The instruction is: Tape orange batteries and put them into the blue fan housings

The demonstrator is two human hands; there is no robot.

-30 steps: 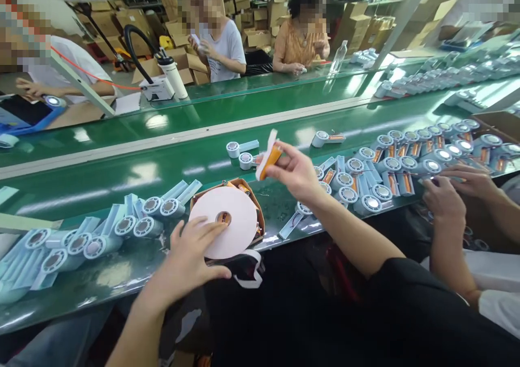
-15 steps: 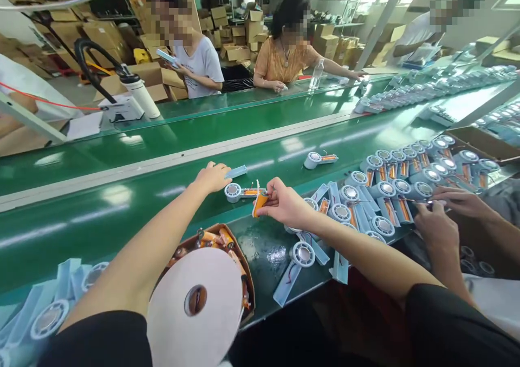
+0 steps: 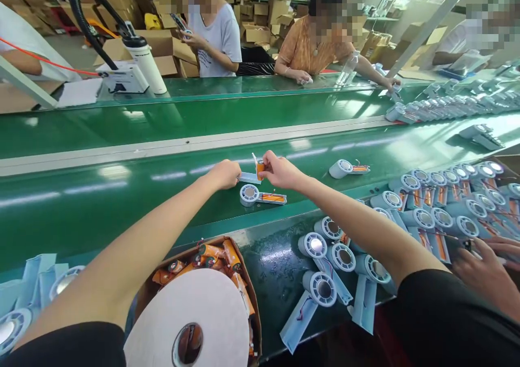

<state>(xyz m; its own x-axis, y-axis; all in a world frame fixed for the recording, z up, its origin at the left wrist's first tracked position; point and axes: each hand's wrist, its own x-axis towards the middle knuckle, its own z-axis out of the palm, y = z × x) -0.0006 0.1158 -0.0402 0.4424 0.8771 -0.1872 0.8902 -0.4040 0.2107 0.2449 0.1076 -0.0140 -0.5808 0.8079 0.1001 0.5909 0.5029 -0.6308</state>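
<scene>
My left hand point(image 3: 225, 174) is closed around a light-blue handheld fan housing point(image 3: 248, 178) above the green belt; the fan's round head is hidden under my fingers and only its handle shows. My right hand point(image 3: 280, 171) pinches an orange wrapped battery point(image 3: 260, 169) with a white strip sticking up from it, right at the end of that handle. Just below both hands, a light-blue fan point(image 3: 249, 195) with an orange battery in its handle lies on the belt. Closer to me stands a cardboard box point(image 3: 247, 269) of orange batteries point(image 3: 232, 254), partly covered by a large white roll point(image 3: 219, 313).
Many fan housings point(image 3: 324, 288) crowd the bench at right, where a co-worker's hands point(image 3: 479, 261) handle wires. More housings point(image 3: 38, 280) lie at lower left. Another fan point(image 3: 341, 168) rests on the belt. Co-workers sit across, near a white device with a black hose point(image 3: 142, 64).
My right hand has raised the battery up to the fan handle in my left hand. My view has shifted, so the bench and box sit lower. The co-worker at right has shifted out of frame partly.
</scene>
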